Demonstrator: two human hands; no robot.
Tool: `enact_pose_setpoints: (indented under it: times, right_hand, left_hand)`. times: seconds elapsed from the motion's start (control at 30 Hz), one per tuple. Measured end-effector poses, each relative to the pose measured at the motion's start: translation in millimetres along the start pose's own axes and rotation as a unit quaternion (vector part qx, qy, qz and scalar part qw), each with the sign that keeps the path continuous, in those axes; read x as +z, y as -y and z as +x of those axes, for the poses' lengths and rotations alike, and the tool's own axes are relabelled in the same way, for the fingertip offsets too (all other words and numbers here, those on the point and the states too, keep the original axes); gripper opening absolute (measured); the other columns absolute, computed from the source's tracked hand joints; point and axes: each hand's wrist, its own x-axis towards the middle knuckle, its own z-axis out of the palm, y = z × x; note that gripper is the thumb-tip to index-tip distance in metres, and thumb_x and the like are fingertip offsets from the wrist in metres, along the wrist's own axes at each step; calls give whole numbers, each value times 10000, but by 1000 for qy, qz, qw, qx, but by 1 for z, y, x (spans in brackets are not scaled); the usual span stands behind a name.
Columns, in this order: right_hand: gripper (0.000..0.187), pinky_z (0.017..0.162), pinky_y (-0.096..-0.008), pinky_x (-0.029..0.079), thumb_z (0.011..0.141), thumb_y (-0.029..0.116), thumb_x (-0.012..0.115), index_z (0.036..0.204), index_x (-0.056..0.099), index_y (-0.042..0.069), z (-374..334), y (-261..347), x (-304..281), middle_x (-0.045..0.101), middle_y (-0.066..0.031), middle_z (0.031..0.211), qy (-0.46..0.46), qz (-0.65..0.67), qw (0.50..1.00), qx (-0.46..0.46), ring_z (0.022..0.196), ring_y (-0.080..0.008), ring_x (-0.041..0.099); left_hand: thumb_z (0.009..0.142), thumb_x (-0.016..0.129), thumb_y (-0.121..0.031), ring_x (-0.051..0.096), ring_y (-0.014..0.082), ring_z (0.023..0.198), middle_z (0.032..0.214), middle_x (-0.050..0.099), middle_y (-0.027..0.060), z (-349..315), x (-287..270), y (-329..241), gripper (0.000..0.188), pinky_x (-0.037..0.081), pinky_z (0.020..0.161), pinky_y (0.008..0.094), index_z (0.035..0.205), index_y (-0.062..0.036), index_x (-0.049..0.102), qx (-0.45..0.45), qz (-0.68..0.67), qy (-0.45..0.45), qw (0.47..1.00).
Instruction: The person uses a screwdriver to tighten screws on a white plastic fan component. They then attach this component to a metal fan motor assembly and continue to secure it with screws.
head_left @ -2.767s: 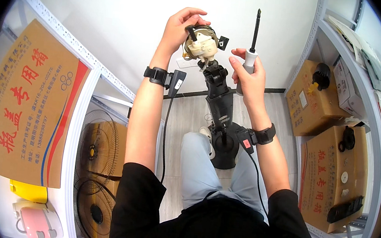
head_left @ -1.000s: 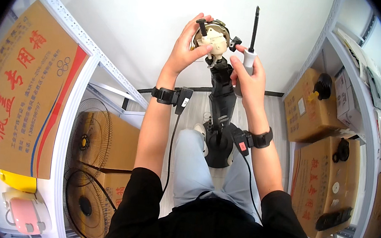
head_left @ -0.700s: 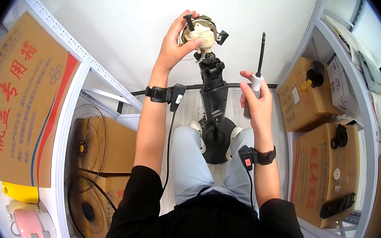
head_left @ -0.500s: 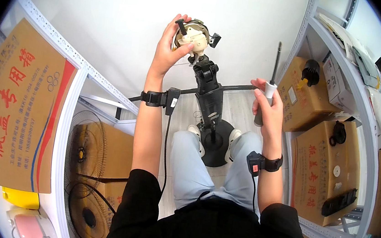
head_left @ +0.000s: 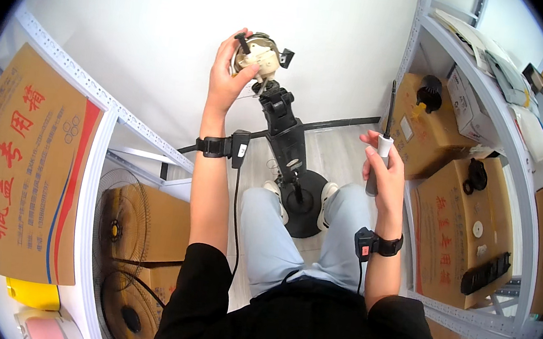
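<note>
My left hand [head_left: 227, 74] is raised and grips the round beige fan motor head [head_left: 258, 54] at the top of a black fan stand [head_left: 287, 141]. The stand's round black base [head_left: 304, 205] rests on the floor between my feet. My right hand [head_left: 383, 167] is off to the right, apart from the stand, and holds a screwdriver [head_left: 385, 138] with a white and grey handle, its dark shaft pointing up. Both wrists wear black bands with cables.
White metal shelving [head_left: 488, 92] on the right holds brown cardboard boxes [head_left: 470, 215] and black fan parts. On the left stand a large printed carton [head_left: 20, 165], wire fan grilles [head_left: 118, 233] and more boxes. A white wall [head_left: 167, 29] lies ahead.
My right hand has drawn the screwdriver away from the motor head, moving right and down. My left hand has stayed on the motor head.
</note>
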Motion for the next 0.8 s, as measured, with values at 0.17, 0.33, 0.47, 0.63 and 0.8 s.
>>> enact_pose_setpoints:
  times: [0.17,0.33,0.47,0.63,0.8]
  right_hand:
    - [395,569,-210,465,894,141,644,1280,581,81,-23,-2,-52,660,20,1065,-40,-74,996,-3,647,-33,536]
    - [419,571,-246,516,859,115,637,1263,553,45,-36,12,-108,672,-32,991,-94,-116,989,-14,692,-84,612]
    - [404,596,-243,493,867,110,625,1257,550,33,-52,28,-167,660,-48,964,-191,-117,974,-26,712,-87,584]
    - [408,593,-238,481,854,119,648,1242,564,22,-79,37,-230,634,-30,885,-259,-172,950,-3,706,-82,581]
    - [401,563,-252,502,827,147,662,1202,595,24,-93,28,-278,637,-31,813,-296,-190,936,-25,657,-94,606]
  left_hand:
    - [858,677,-127,494,212,1221,1298,528,94,-4,18,10,535,415,1039,361,1343,-3,488,-25,-20,6,999]
    - [894,603,-102,447,231,1287,1396,481,110,-2,-1,1,531,359,1075,365,1398,-22,454,-79,35,-9,996]
    - [934,605,-158,408,224,1313,1438,450,111,5,9,-4,515,312,1092,347,1396,5,445,-40,98,-7,994]
    - [947,599,-189,400,226,1323,1434,451,111,8,14,2,510,314,1098,359,1391,10,448,-72,109,-16,991]
    - [954,605,-263,429,225,1306,1430,453,131,4,10,-3,550,313,1098,364,1401,14,444,-71,177,-44,981]
